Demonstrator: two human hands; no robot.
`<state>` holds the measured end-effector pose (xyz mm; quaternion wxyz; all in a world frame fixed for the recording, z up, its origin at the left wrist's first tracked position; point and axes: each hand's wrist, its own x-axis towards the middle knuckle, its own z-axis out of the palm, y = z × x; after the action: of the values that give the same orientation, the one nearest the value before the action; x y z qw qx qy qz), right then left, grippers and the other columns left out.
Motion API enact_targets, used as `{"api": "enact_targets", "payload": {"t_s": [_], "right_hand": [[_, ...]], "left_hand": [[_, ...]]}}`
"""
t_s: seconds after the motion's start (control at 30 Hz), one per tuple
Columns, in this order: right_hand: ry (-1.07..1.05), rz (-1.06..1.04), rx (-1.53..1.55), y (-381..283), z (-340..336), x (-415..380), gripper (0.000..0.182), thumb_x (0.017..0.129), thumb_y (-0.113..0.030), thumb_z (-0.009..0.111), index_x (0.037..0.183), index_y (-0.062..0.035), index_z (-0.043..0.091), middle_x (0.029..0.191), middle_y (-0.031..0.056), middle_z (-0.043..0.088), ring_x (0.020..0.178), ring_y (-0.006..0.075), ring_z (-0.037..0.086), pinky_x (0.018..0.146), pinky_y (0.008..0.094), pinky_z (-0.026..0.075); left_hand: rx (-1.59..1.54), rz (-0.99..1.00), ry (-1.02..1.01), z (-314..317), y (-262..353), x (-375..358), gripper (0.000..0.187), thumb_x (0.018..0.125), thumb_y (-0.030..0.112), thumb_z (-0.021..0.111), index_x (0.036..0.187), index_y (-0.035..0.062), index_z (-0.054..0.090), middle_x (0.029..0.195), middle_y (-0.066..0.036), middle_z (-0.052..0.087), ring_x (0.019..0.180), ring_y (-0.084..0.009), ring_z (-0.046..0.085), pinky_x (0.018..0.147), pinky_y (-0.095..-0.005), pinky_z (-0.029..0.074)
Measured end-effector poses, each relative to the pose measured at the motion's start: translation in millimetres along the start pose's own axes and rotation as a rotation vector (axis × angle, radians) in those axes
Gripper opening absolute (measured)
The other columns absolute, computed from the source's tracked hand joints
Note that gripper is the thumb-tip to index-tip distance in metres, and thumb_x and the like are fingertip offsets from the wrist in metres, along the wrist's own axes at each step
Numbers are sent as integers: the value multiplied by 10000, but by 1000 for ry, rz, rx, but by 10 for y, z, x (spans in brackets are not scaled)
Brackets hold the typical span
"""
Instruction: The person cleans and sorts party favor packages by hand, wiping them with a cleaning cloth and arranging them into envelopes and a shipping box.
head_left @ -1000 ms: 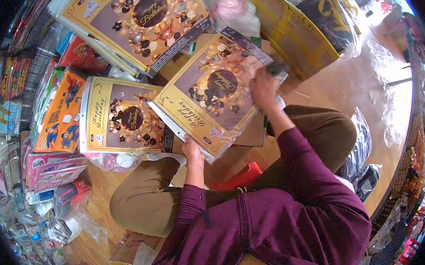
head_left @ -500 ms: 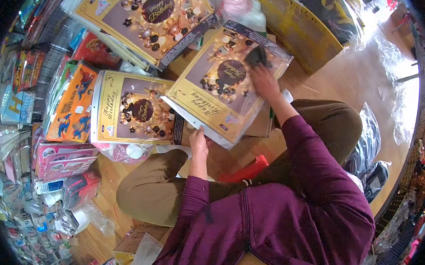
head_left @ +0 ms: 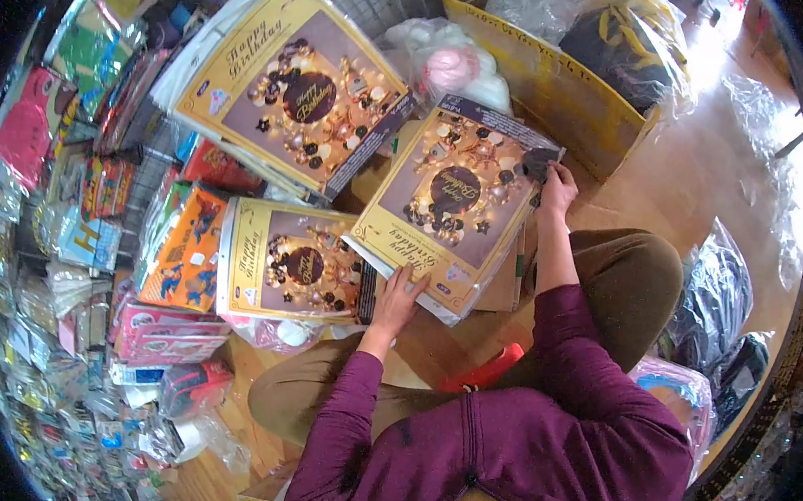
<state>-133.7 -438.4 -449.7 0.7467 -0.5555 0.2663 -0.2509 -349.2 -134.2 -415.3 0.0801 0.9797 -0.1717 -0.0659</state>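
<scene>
A flat "Happy Birthday" balloon decoration pack (head_left: pixel 453 184) in clear plastic lies tilted in front of me on top of a cardboard box. My left hand (head_left: pixel 398 303) rests on its lower left corner with the fingers spread over the yellow border. At its upper right edge, my right hand (head_left: pixel 558 189) is closed around a dark cloth (head_left: pixel 540 162), which touches the plastic. A matching pack (head_left: pixel 298 264) lies to the left, and a stack of the same packs (head_left: pixel 292 89) sits behind it.
A yellow-edged carton (head_left: pixel 562 80) holding a bagged dark bundle stands at the back right. Orange superhero packs (head_left: pixel 185 245) and pink packages (head_left: pixel 167 335) crowd the left side. A red object (head_left: pixel 486 370) lies by my legs. Bagged dark goods (head_left: pixel 711 286) sit at right.
My right hand has moved the cloth from the pack's face to its right edge. My left hand has shifted from the pack's bottom edge onto its front. The view has tilted.
</scene>
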Motion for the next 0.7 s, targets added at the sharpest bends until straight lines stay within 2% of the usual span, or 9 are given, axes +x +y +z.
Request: {"api": "enact_targets", "payload": {"t_s": [0.07,0.1,0.2,0.23,0.33,0.4,0.47,0.6,0.7], "right_hand": [[-11,101,117,-91,-24,35,112,811,-36,553,881,-13,637,835,46,609,717,128,549,594,256,453],[23,93,160,-132,-30,42,111,806,-51,550,875,-19,630,805,39,597,676,112,530,555,253,446],[56,148,286,-241,-52,105,104,808,-68,537,867,-34,617,772,30,583,638,107,522,503,258,450],[49,215,350,-250,-77,120,99,816,-70,528,864,-44,610,769,28,582,640,120,533,490,267,460],[88,210,405,-514,-124,105,109,839,-51,490,882,-39,589,802,61,599,683,159,580,498,285,497],[158,151,494,-697,-173,136,115,842,-60,485,880,-41,592,822,64,597,686,161,577,498,284,497],[216,89,584,-901,-186,138,122,846,-68,480,878,-44,595,841,67,595,689,162,573,497,283,496],[312,-49,653,-1387,-277,32,148,855,-45,449,879,-29,594,874,95,589,730,169,574,526,279,510],[244,-207,573,-1494,-305,-11,155,855,-32,444,886,-9,594,884,99,589,761,176,580,574,274,525]], "left_hand": [[86,96,27,-57,-12,31,750,611,62,682,1283,237,400,1305,-159,352,1183,-331,362,917,-443,341],[158,167,113,-49,-40,38,561,655,84,629,1194,181,504,1193,-141,460,1100,-306,440,895,-441,351],[203,199,75,-126,-73,98,367,712,83,567,1076,126,587,1090,-133,549,1051,-297,490,921,-447,353],[249,269,270,-273,3,162,273,748,83,484,985,87,618,945,-111,592,959,-266,534,908,-466,340],[306,311,456,-848,173,407,304,721,33,509,1006,74,609,885,-117,604,924,-286,561,876,-447,390],[58,200,526,-1495,292,707,323,707,-10,528,1015,53,603,864,-130,621,862,-300,599,793,-407,461],[121,223,793,-2050,404,930,336,696,-38,539,1021,28,593,908,-152,624,821,-298,617,687,-375,501],[-2,-25,1181,-2835,523,1109,160,852,68,485,924,-10,606,774,-152,635,618,-245,621,561,-345,475],[-249,-221,1292,-3065,317,1015,260,896,159,475,753,-27,586,611,-116,588,477,-178,522,477,-300,411]]}}
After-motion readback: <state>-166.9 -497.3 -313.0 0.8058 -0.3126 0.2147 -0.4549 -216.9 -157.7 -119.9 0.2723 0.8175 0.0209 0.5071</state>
